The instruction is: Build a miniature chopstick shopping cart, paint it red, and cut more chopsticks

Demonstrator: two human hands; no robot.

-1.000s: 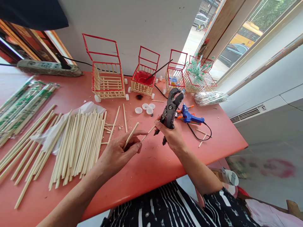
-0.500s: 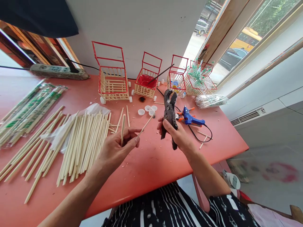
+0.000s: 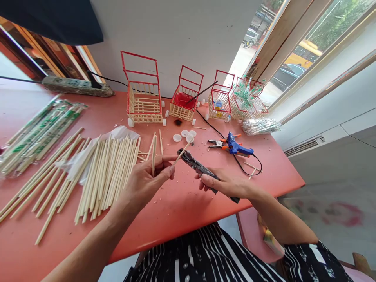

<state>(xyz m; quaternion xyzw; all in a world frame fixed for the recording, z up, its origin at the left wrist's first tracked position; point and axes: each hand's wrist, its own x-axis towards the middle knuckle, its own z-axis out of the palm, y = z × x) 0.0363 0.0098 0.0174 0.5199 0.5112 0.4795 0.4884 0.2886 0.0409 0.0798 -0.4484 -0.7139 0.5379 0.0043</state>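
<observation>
My left hand (image 3: 152, 176) is closed on two chopsticks. One chopstick (image 3: 184, 150) is pinched between thumb and forefinger and points up to the right; the other chopstick (image 3: 153, 154) rises between the fingers. Wrapped round the handles of a black hand cutter (image 3: 199, 168) is my right hand (image 3: 220, 183). The cutter's head lies at the pinched chopstick, just right of my left fingertips; whether its jaws touch the wood I cannot tell. Left of my left hand lies a pile of loose chopsticks (image 3: 102, 176), partly on a white plastic bag (image 3: 79, 166).
Small stick-built carts with red handles stand along the wall, among them a large cart (image 3: 145, 100) and one with a red bowl (image 3: 184, 100). White bottle caps (image 3: 177, 138), a blue glue gun (image 3: 235, 145), pliers (image 3: 216, 143), wrapped chopsticks (image 3: 44, 135) and a power strip (image 3: 76, 86) share the red table (image 3: 141, 235).
My right hand has swung the cutter from upright to slanting left and down, bringing its head to the pinched chopstick. My left hand keeps its hold. The pliers now show.
</observation>
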